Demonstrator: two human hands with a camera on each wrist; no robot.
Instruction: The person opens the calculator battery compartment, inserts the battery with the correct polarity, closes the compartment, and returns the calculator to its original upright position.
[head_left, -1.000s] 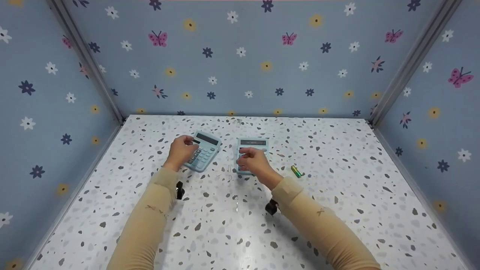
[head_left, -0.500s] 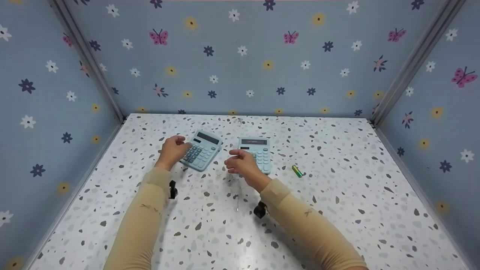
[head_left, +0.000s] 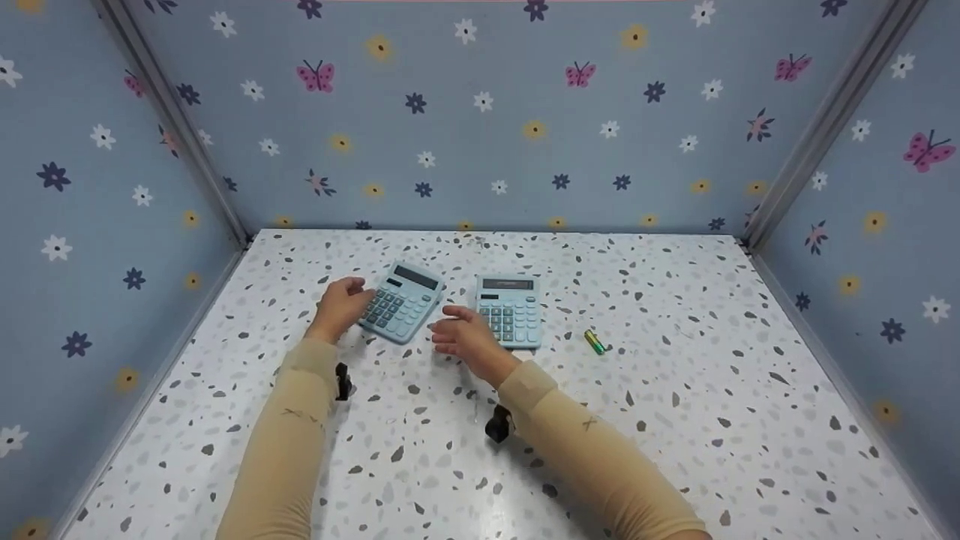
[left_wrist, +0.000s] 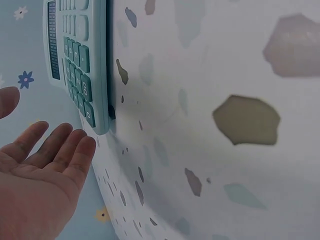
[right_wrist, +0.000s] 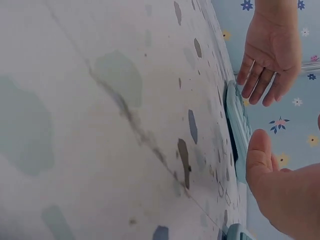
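Two light blue calculators lie on the speckled table; the left calculator (head_left: 403, 301) is tilted, the right calculator (head_left: 510, 309) stands straight. My left hand (head_left: 341, 307) is at the left calculator's left edge, holding nothing, its fingers loosely extended in the left wrist view, beside the calculator (left_wrist: 95, 65). In the head view my right hand (head_left: 472, 341) hovers between the two calculators, near the right one's lower left corner, with fingers spread and empty. The right wrist view shows both my left hand (right_wrist: 272, 55) and my right hand (right_wrist: 285, 190) with bare palms.
Green and yellow batteries (head_left: 595, 342) lie on the table to the right of the right calculator. Flower-patterned panels (head_left: 480, 112) enclose the table at the back and both sides. Each wrist carries a small black camera, such as the right one (head_left: 498, 424).
Both hands have moved left, the right hand off the front of the right calculator and the left hand off the face of the left one. Calculators and batteries have stayed in place.
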